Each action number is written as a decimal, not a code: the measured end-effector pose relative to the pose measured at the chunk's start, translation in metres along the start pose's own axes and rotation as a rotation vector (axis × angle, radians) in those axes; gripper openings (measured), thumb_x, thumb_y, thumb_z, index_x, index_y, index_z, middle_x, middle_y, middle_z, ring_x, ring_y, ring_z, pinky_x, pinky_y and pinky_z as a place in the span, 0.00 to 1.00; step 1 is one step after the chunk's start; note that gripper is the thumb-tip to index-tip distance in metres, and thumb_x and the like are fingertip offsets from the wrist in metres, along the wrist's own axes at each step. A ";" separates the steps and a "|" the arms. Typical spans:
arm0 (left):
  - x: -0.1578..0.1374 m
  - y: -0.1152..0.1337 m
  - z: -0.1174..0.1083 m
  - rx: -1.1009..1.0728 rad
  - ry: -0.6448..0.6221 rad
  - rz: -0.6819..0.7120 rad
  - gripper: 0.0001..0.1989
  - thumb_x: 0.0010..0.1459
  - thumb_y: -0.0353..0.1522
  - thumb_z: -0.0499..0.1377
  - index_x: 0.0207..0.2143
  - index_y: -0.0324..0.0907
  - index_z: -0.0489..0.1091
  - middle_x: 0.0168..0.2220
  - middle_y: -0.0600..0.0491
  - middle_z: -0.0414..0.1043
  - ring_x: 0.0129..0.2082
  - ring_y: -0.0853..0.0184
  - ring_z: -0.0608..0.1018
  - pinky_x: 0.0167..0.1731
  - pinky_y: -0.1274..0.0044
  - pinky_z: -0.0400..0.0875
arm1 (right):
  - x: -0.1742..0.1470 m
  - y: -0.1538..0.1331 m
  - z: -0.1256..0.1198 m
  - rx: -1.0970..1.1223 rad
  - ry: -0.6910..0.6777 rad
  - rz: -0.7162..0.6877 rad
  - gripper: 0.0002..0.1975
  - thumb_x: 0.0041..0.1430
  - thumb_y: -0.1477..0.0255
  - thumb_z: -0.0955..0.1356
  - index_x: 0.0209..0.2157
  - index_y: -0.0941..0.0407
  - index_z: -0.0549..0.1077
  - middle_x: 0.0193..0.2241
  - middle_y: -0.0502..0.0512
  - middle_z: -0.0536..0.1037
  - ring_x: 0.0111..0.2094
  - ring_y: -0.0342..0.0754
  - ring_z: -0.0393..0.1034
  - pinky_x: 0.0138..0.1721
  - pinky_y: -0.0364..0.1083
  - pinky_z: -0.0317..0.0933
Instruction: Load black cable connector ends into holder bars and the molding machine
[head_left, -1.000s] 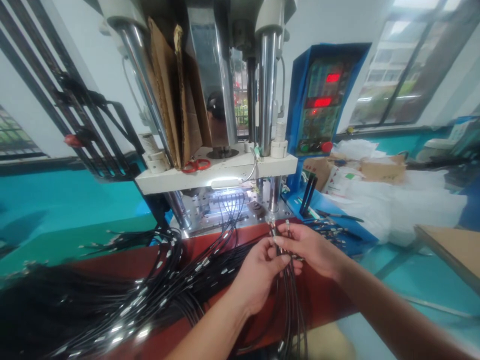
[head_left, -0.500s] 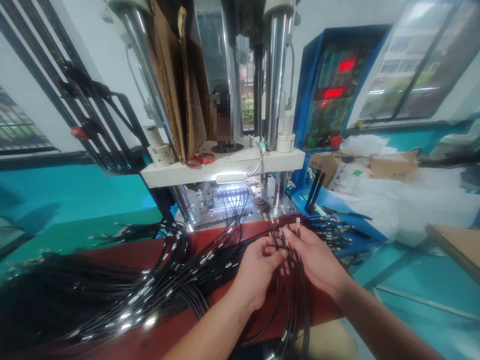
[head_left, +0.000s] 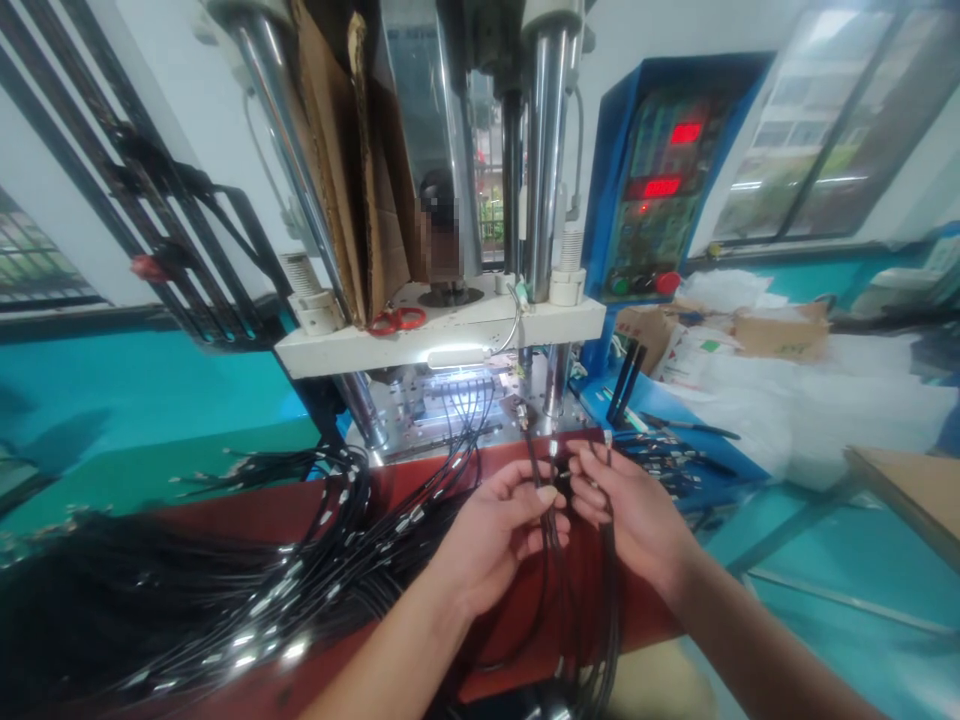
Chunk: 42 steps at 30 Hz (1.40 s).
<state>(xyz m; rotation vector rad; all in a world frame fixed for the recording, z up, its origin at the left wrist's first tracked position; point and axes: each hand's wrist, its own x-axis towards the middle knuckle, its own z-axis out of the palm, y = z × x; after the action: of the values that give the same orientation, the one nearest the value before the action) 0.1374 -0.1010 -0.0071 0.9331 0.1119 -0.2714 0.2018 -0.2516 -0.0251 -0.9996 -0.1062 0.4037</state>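
Note:
My left hand (head_left: 504, 525) pinches a few black cables (head_left: 551, 555) with metal-tipped ends that point up toward the press. More black cables (head_left: 609, 590) hang from my right hand (head_left: 626, 505), whose fingers are closed on them just below a bright connector (head_left: 608, 438). A small gap lies between my two hands, above the red-brown table (head_left: 517, 610). Behind them, several cables run into a lit mold (head_left: 461, 390) on the press bed. To the left, a big pile of black cables (head_left: 247, 600) with shiny connectors covers the table.
The white press plate (head_left: 442, 340) spans above the mold, with red-handled scissors (head_left: 397, 319) on it. A blue control box (head_left: 652, 190) with red displays stands at right. More cables (head_left: 675, 460) lie on the blue surface, with white bags (head_left: 817, 410) beyond.
My hands have moved slightly apart. The cables that were bunched between them are now split into two groups, one in each hand.

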 end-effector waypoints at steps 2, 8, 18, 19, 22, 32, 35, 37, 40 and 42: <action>0.000 0.001 -0.001 0.063 -0.027 0.062 0.14 0.53 0.30 0.64 0.43 0.40 0.69 0.31 0.55 0.70 0.29 0.72 0.76 0.35 0.77 0.72 | 0.000 -0.006 0.007 0.016 -0.068 -0.025 0.12 0.57 0.63 0.70 0.38 0.56 0.71 0.26 0.45 0.62 0.18 0.33 0.45 0.15 0.36 0.42; 0.003 -0.003 -0.004 0.219 -0.086 0.154 0.15 0.53 0.29 0.64 0.44 0.35 0.72 0.30 0.52 0.71 0.29 0.71 0.75 0.34 0.77 0.68 | -0.008 -0.023 0.028 -0.147 -0.130 -0.166 0.12 0.58 0.65 0.71 0.31 0.55 0.65 0.18 0.40 0.51 0.17 0.35 0.41 0.16 0.38 0.41; -0.001 0.008 0.005 0.174 -0.061 0.208 0.13 0.57 0.33 0.61 0.43 0.36 0.69 0.32 0.52 0.70 0.32 0.71 0.74 0.38 0.74 0.70 | -0.009 -0.033 0.038 -0.307 -0.098 -0.204 0.12 0.56 0.65 0.72 0.32 0.56 0.68 0.18 0.42 0.60 0.16 0.34 0.48 0.16 0.37 0.43; -0.002 0.006 0.008 0.191 -0.075 0.221 0.12 0.57 0.33 0.61 0.42 0.36 0.69 0.33 0.52 0.70 0.33 0.71 0.73 0.38 0.75 0.70 | -0.007 -0.031 0.039 -0.325 -0.080 -0.191 0.12 0.56 0.64 0.72 0.33 0.56 0.68 0.19 0.43 0.62 0.16 0.34 0.50 0.16 0.37 0.45; -0.002 -0.003 0.018 0.215 -0.089 0.250 0.12 0.56 0.33 0.62 0.40 0.37 0.67 0.38 0.51 0.70 0.35 0.71 0.73 0.39 0.76 0.71 | 0.000 -0.027 0.041 -0.320 -0.036 -0.162 0.14 0.54 0.61 0.72 0.35 0.56 0.69 0.21 0.46 0.66 0.18 0.37 0.56 0.18 0.38 0.52; 0.006 -0.034 0.019 0.036 -0.025 -0.020 0.12 0.53 0.31 0.62 0.37 0.37 0.64 0.30 0.52 0.69 0.24 0.71 0.76 0.28 0.79 0.72 | 0.030 -0.022 0.023 -0.326 0.075 -0.173 0.18 0.54 0.56 0.70 0.38 0.56 0.75 0.27 0.50 0.71 0.26 0.42 0.63 0.24 0.40 0.56; 0.008 -0.033 0.016 0.025 0.012 -0.051 0.10 0.54 0.31 0.62 0.35 0.36 0.66 0.29 0.53 0.69 0.25 0.73 0.76 0.29 0.80 0.73 | 0.034 -0.027 0.011 -0.481 0.122 -0.239 0.17 0.54 0.57 0.71 0.29 0.58 0.74 0.22 0.48 0.68 0.22 0.40 0.58 0.21 0.40 0.52; 0.009 -0.033 0.014 0.006 0.024 -0.056 0.09 0.54 0.31 0.62 0.35 0.36 0.66 0.29 0.53 0.68 0.27 0.71 0.77 0.29 0.79 0.74 | 0.033 -0.032 0.006 -0.530 0.105 -0.240 0.16 0.54 0.58 0.71 0.30 0.59 0.73 0.20 0.46 0.65 0.19 0.37 0.53 0.18 0.39 0.47; 0.011 -0.033 0.014 -0.009 0.041 -0.052 0.09 0.55 0.32 0.61 0.36 0.36 0.66 0.32 0.51 0.70 0.28 0.69 0.78 0.31 0.77 0.76 | 0.030 -0.039 0.003 -0.552 0.043 -0.197 0.16 0.53 0.59 0.72 0.34 0.58 0.72 0.21 0.45 0.66 0.16 0.35 0.53 0.14 0.38 0.42; 0.013 -0.033 0.016 -0.013 0.054 -0.050 0.09 0.56 0.32 0.60 0.37 0.36 0.66 0.33 0.50 0.71 0.28 0.69 0.78 0.32 0.75 0.76 | 0.028 -0.040 0.003 -0.606 0.001 -0.155 0.17 0.53 0.58 0.71 0.34 0.59 0.72 0.18 0.45 0.66 0.14 0.35 0.52 0.13 0.37 0.42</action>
<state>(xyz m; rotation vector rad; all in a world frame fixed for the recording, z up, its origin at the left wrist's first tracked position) 0.1400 -0.1348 -0.0256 0.9254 0.1868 -0.2917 0.2384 -0.2580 0.0074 -1.5760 -0.3156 0.2284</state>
